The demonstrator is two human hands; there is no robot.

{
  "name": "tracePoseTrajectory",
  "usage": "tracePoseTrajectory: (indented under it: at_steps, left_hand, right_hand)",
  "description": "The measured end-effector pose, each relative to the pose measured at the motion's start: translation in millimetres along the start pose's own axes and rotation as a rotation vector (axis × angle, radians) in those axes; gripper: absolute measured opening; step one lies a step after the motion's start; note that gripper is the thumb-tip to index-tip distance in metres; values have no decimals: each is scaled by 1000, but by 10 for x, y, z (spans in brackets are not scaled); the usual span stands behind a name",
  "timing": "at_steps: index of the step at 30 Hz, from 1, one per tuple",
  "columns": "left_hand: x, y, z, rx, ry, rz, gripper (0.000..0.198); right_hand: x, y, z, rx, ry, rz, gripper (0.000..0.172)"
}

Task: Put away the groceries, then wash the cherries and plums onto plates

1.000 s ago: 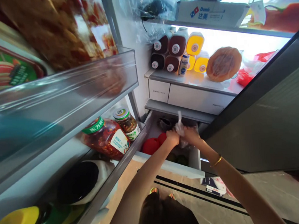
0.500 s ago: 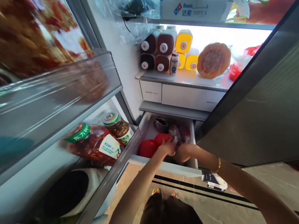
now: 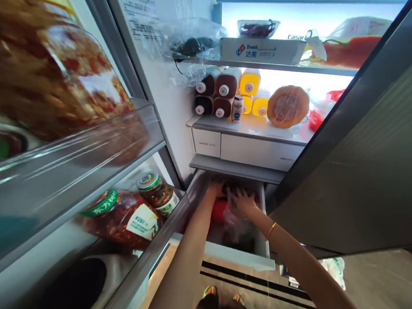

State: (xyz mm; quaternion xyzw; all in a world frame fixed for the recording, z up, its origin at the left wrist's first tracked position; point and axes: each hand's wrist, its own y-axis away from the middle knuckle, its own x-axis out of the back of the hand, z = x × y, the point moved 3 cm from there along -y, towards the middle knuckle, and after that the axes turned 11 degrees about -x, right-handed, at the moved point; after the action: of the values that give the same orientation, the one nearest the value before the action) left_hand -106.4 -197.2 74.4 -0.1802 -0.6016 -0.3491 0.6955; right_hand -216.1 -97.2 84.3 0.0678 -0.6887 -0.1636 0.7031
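Note:
Both my hands are inside a pulled-out white fridge drawer (image 3: 229,257). My left hand (image 3: 216,188) reaches to the back left, beside a dark item whose kind I cannot make out. Its fingers are mostly hidden there. My right hand (image 3: 244,202) lies palm down at the back right with its fingers spread, touching a crumpled clear plastic bag (image 3: 230,222). A red item (image 3: 218,212), perhaps bagged, sits between my forearms, partly covered by the left one. Something dark lies in the front right of the drawer.
The left door's shelves hold a jar of red sauce (image 3: 124,214) and a smaller jar (image 3: 157,192). The right door (image 3: 355,170) stands close to my right arm. Above are several drink bottles (image 3: 227,85), a round wrapped food (image 3: 288,106) and a pizza box (image 3: 262,51).
Both hands have moved from the drawer's front to its back. My right hand has spread its fingers. The clear bag now lies further forward, and the view has tilted up.

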Motion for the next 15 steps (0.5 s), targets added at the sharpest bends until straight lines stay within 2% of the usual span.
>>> tracePoseTrajectory:
  at_steps: [4,6,8,11,15]
  left_hand:
    - [-190,-53,-31,85,-43,56,59]
    - [-232,-89,-37,127,-46,55,54]
    - [-245,-112,-44,164,-40,35,48]
    - [-235,-78,-83,265,-26,-23,37]
    - [-147,77,-186,416,-27,-75,34]
  right_hand:
    - [-132,136,-44,-47,50,-46,79]
    - [-143,176,-86,-98,60,-32,67]
    - [-163,190,-137,-162,45,-13,57]
    - [-224,173,-208,-209,14,-2,57]
    - [-243,59,-175,-249,9,-5,52]
